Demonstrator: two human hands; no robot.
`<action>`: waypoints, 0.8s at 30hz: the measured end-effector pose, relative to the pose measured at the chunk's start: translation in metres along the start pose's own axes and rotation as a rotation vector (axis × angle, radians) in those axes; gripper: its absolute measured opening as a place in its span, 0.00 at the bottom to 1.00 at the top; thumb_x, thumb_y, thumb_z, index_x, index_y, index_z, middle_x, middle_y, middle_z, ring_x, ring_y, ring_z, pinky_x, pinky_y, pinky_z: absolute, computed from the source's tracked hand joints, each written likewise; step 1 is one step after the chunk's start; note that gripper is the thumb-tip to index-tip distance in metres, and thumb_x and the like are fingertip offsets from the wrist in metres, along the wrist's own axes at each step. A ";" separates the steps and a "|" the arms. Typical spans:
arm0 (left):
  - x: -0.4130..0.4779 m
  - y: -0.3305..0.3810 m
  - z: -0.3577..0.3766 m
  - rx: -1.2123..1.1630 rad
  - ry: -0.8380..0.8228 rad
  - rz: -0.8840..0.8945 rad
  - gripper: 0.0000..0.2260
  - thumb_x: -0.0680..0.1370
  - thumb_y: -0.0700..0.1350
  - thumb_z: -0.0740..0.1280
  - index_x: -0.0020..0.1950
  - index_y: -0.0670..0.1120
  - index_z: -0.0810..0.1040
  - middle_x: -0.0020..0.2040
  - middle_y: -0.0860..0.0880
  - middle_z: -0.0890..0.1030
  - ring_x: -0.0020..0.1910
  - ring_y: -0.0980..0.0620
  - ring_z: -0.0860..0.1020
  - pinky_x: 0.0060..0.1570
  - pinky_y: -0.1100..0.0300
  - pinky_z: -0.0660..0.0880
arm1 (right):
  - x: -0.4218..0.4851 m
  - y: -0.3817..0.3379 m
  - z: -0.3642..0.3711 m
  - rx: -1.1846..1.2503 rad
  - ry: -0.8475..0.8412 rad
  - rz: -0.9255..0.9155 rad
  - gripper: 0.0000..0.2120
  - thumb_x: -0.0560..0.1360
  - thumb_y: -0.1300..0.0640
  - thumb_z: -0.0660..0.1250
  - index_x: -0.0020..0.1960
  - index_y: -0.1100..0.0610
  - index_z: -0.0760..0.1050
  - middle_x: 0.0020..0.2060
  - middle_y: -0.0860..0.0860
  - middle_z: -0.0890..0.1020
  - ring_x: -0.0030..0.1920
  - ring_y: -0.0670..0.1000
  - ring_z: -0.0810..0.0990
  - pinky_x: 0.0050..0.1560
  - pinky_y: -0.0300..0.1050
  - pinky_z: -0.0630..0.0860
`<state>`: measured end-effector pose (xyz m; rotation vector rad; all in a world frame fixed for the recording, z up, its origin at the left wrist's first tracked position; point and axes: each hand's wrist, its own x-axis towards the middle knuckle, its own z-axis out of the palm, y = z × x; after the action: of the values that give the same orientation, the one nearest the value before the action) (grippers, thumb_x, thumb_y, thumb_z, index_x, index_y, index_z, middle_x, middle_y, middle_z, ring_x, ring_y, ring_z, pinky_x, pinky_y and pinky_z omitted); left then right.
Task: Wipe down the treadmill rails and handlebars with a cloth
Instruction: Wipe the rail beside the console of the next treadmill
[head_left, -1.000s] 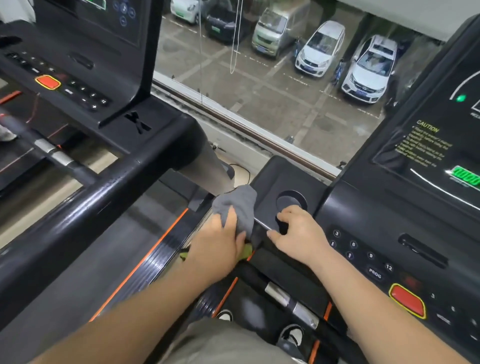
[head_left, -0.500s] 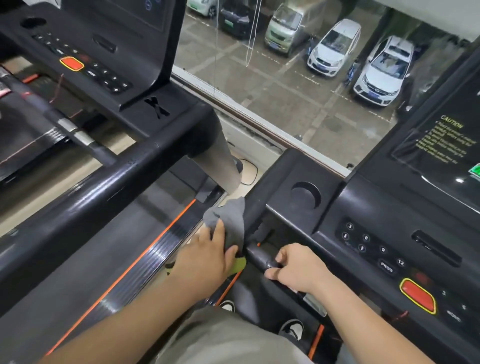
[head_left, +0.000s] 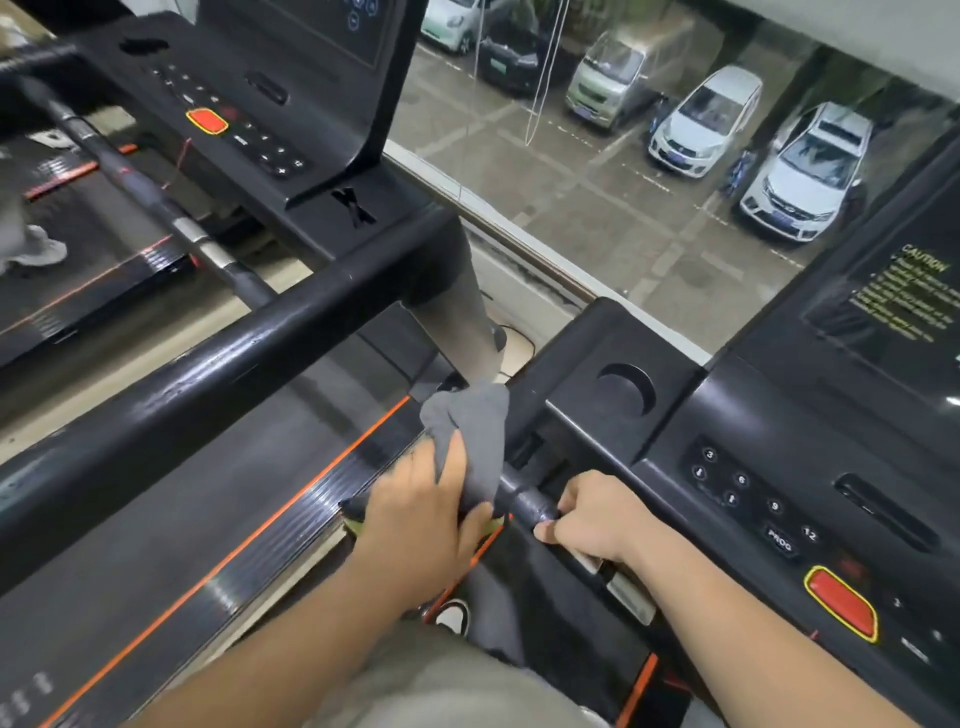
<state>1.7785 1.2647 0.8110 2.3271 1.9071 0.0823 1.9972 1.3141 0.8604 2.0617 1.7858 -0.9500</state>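
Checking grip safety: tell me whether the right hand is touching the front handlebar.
Touching. The head view shows the right hand with fingers curled over the handlebar, thumb beneath it, no gap visible.

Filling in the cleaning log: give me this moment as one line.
step: wiping handlebar | left hand: presses cloth on bar | right hand: grips bar beside cloth | console: untouched

Grey cloth (head_left: 470, 431) with a yellow-green edge showing beneath it; glossy black handlebar (head_left: 524, 501) with a silver sensor plate (head_left: 631, 597); black console (head_left: 810, 483), white numerals, red stop button (head_left: 841, 603) rimmed yellow; orange stripe (head_left: 291, 499) along the black side rail
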 end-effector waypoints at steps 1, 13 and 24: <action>-0.006 -0.007 0.002 -0.013 0.041 0.031 0.36 0.77 0.63 0.59 0.77 0.40 0.67 0.57 0.39 0.76 0.46 0.40 0.76 0.38 0.49 0.73 | 0.001 0.001 -0.001 0.002 -0.011 -0.003 0.16 0.65 0.44 0.77 0.45 0.54 0.80 0.41 0.49 0.84 0.44 0.49 0.82 0.47 0.45 0.80; 0.095 0.041 -0.010 -0.147 -0.150 -0.157 0.36 0.82 0.64 0.52 0.83 0.43 0.51 0.73 0.39 0.69 0.66 0.37 0.73 0.59 0.44 0.74 | 0.012 0.003 -0.011 -0.020 -0.119 -0.044 0.19 0.66 0.43 0.79 0.44 0.58 0.81 0.39 0.52 0.85 0.43 0.52 0.83 0.49 0.48 0.81; 0.129 0.035 -0.010 -0.130 -0.153 -0.108 0.47 0.76 0.75 0.50 0.82 0.41 0.57 0.67 0.39 0.77 0.56 0.38 0.81 0.51 0.48 0.78 | 0.022 0.005 -0.008 -0.071 -0.114 -0.066 0.20 0.65 0.42 0.78 0.30 0.51 0.70 0.28 0.45 0.73 0.34 0.46 0.77 0.32 0.42 0.69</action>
<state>1.8368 1.3847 0.8205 2.0806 1.8881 0.0164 2.0050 1.3345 0.8516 1.8776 1.8114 -0.9859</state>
